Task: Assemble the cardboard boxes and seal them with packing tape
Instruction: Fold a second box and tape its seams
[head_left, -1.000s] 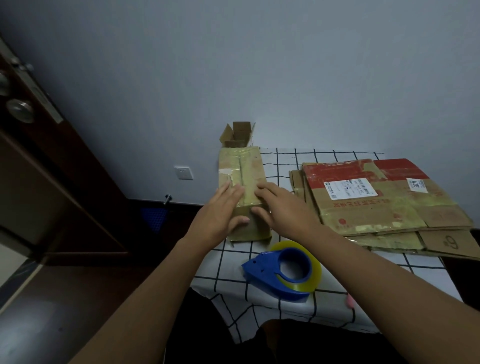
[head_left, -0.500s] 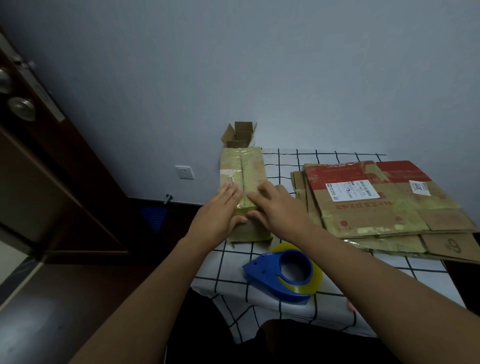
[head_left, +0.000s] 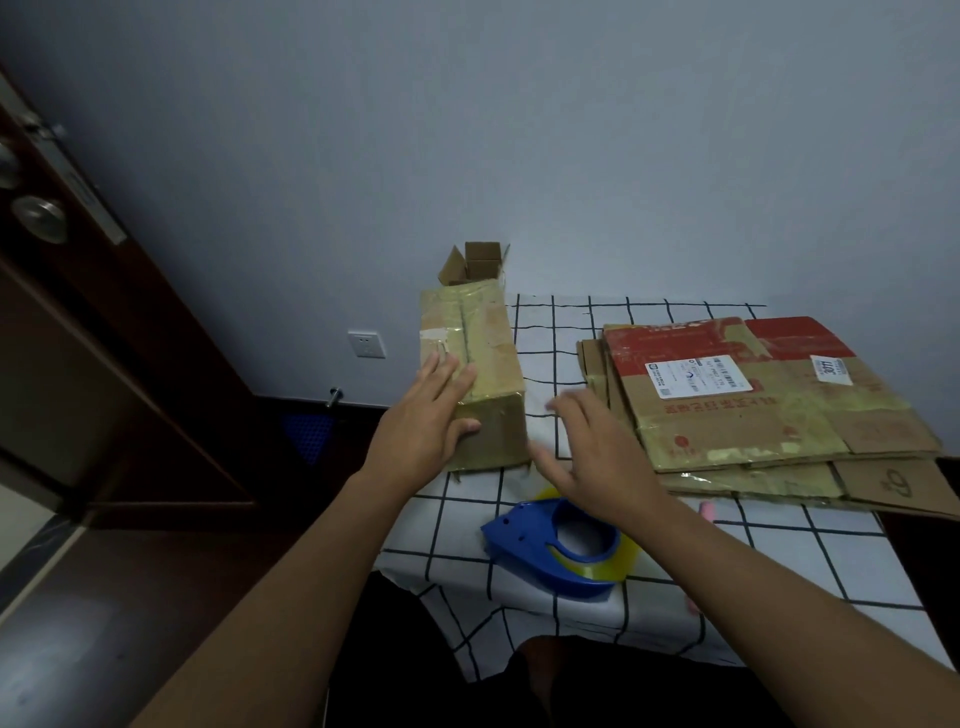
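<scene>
Right hand (head_left: 597, 457), open and empty, now lifted off the taped box (head_left: 475, 364) at frame centre, above the tape dispenser (head_left: 563, 545). Left hand (head_left: 423, 421) still flat on the box, fingers straight. Seam pressing judged finished.

Bare forearms, hands (head_left: 431, 421), no sleeves

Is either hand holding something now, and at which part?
Nothing is gripped. The left hand rests flat on the taped brown cardboard box, fingers on its top near end, thumb on its front. The right hand is free.
</scene>
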